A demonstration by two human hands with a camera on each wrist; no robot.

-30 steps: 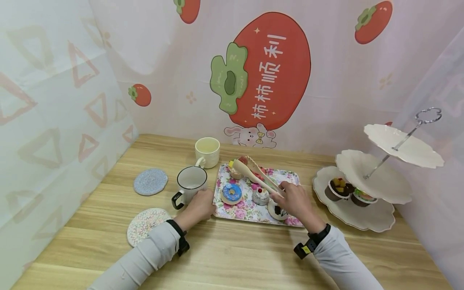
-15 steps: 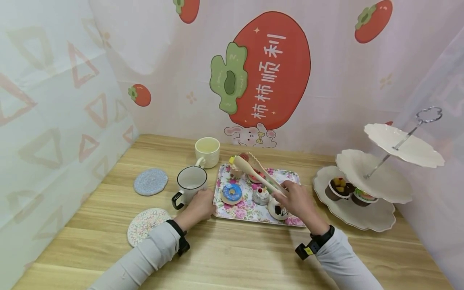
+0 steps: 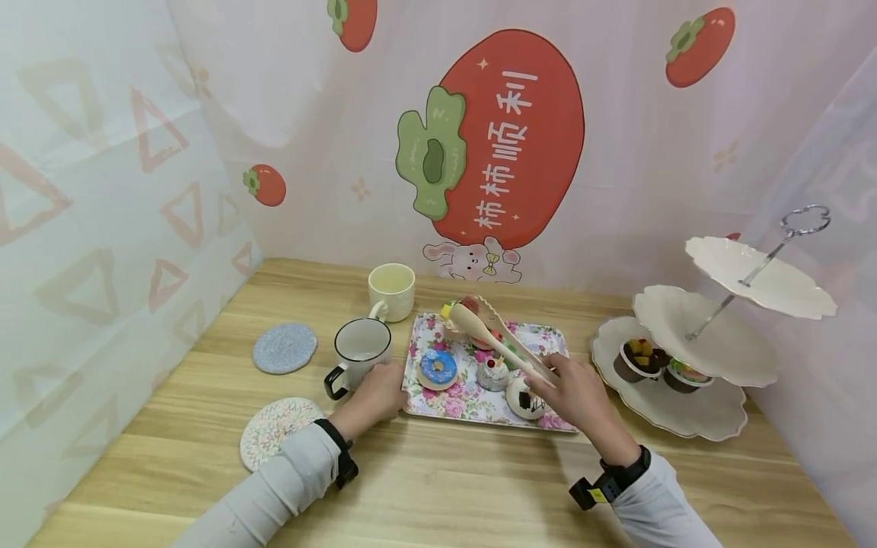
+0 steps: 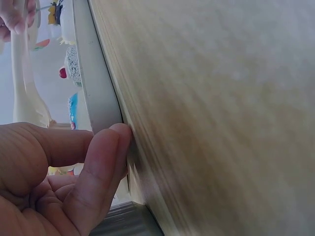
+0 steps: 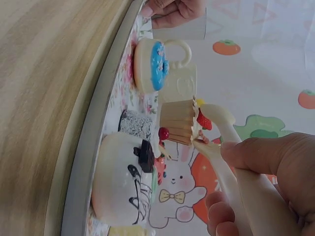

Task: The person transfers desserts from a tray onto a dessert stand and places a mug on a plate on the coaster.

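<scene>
My left hand (image 3: 377, 392) pinches the left edge of a floral tray (image 3: 479, 419), thumb and finger at its rim in the left wrist view. With my right hand (image 3: 582, 392) I grip cream-coloured tongs (image 3: 503, 346), which reach left over the tray. Their tips hold the top of a toy cupcake (image 5: 177, 120) with a tan pleated wrapper and strawberry topping. It is raised over the tray's back left part. On the tray lie a blue-iced donut (image 3: 437, 369), a grey-white cake with a cherry (image 3: 492, 374) and a white round bun (image 3: 526, 399) with dark decoration.
A black-rimmed white mug (image 3: 363, 346) stands close by my left hand, a cream mug (image 3: 392, 291) behind it. Two round coasters, one blue-grey (image 3: 285, 348) and one patterned (image 3: 274, 434), lie left. At right a three-tier stand (image 3: 699, 415) bears two dark-cupped cakes (image 3: 637, 361).
My right hand has drawn back to the right and slightly toward me with the tongs, and the cupcake has shifted a little right with them. My left hand stays at the tray's edge.
</scene>
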